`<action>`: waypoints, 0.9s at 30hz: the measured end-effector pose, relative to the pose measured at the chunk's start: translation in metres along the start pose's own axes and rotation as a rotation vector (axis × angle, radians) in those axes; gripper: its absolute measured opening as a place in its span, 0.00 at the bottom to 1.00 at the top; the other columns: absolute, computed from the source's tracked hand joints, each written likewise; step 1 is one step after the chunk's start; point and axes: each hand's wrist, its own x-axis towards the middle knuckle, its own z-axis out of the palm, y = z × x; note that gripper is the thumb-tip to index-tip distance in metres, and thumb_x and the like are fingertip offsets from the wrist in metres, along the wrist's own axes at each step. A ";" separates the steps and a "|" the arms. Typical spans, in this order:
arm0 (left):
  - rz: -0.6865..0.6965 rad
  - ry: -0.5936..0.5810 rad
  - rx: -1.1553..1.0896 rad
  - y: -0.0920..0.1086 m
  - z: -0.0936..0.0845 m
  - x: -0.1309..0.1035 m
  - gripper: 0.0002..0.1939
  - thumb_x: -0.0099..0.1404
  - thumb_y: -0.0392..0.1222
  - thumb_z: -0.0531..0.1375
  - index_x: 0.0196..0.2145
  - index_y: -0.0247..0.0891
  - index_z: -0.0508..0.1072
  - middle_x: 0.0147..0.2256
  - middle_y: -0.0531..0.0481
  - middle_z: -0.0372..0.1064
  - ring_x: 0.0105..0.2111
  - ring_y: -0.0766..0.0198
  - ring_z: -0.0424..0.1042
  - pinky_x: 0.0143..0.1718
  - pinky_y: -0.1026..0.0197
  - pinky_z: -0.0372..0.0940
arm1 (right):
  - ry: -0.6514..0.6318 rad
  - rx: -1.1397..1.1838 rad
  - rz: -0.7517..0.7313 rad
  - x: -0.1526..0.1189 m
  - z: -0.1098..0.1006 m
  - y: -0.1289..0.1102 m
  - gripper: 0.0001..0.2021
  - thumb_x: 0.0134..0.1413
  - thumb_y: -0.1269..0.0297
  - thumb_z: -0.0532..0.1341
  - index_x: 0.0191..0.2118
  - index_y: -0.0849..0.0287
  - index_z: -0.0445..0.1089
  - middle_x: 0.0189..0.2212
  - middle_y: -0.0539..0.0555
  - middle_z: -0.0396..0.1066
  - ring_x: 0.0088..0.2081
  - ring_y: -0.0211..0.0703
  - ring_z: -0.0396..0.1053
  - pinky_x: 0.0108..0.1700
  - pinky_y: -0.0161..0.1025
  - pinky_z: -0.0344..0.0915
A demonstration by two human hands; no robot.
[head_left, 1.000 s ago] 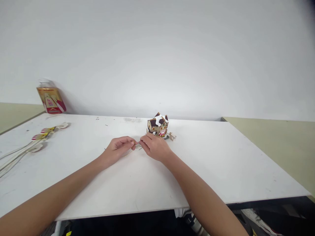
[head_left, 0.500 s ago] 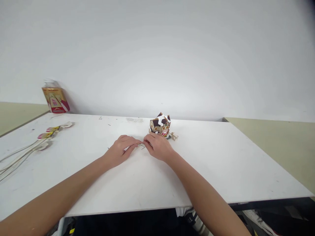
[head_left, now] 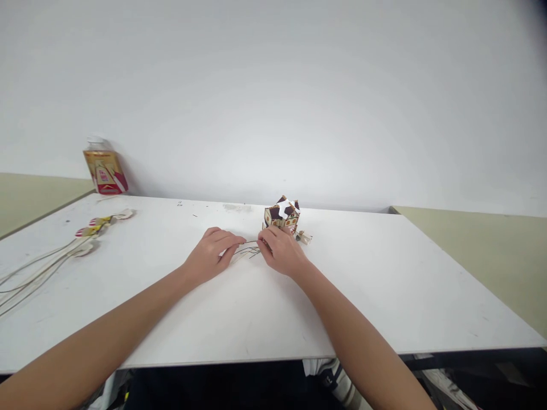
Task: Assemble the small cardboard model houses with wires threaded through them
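Pinching a thin dark wire (head_left: 251, 242) between the fingertips of the left hand (head_left: 213, 250), so calling that grip closed on it. Looks closed on the right hand (head_left: 282, 251) too, with the wire running straight into the bunched fingers, though can't make out the actual contact at the tips. So, to locate the wire: find it strung across the short gap between both grips, just above the white worktop (head_left: 239, 319). Also spotting a few loose wire ends (head_left: 253, 250) right under that gap, but can't tell if joined to the held one. As for the step in hand, would call it handling or straightening the wire, honestly just a judgement. For a next move, would want a light pinch on both sides, a steady left grip, and care not to snag the loose ends or bump the little house model (head_left: 282, 212) just beyond the right grip. See also a small pale piece (head_left: 305, 237) beside the house, past the right grip. Way out left of the left grip, notice striped pieces with long cords (head_left: 89, 229), and farther back a bottle (head_left: 106, 172) against the wall (head_left: 273, 102).
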 end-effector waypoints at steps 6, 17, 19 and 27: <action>-0.097 0.036 0.060 -0.002 0.001 -0.001 0.12 0.65 0.39 0.52 0.39 0.41 0.75 0.31 0.50 0.76 0.32 0.61 0.73 0.46 0.53 0.60 | 0.028 0.008 -0.048 -0.001 -0.001 0.001 0.10 0.64 0.69 0.48 0.36 0.59 0.65 0.34 0.54 0.69 0.36 0.40 0.65 0.42 0.39 0.55; 0.023 -0.056 -0.023 0.002 0.002 -0.001 0.11 0.67 0.37 0.51 0.39 0.40 0.73 0.30 0.50 0.73 0.30 0.64 0.70 0.45 0.54 0.60 | 0.038 -0.002 -0.100 0.000 0.003 -0.005 0.13 0.68 0.65 0.46 0.38 0.59 0.67 0.34 0.54 0.69 0.34 0.37 0.65 0.39 0.37 0.56; 0.035 -0.072 -0.056 0.002 0.003 -0.001 0.11 0.67 0.37 0.51 0.40 0.40 0.73 0.30 0.50 0.73 0.30 0.64 0.70 0.44 0.55 0.60 | 0.044 -0.007 -0.120 0.000 0.003 -0.006 0.13 0.68 0.64 0.46 0.38 0.59 0.67 0.34 0.54 0.70 0.34 0.37 0.65 0.39 0.37 0.56; -0.025 -0.108 -0.120 -0.001 0.003 -0.003 0.09 0.69 0.41 0.51 0.42 0.42 0.69 0.33 0.52 0.73 0.34 0.64 0.70 0.48 0.55 0.60 | 0.009 0.021 -0.181 0.001 0.002 -0.008 0.14 0.68 0.63 0.47 0.38 0.59 0.68 0.34 0.53 0.72 0.36 0.36 0.68 0.40 0.37 0.56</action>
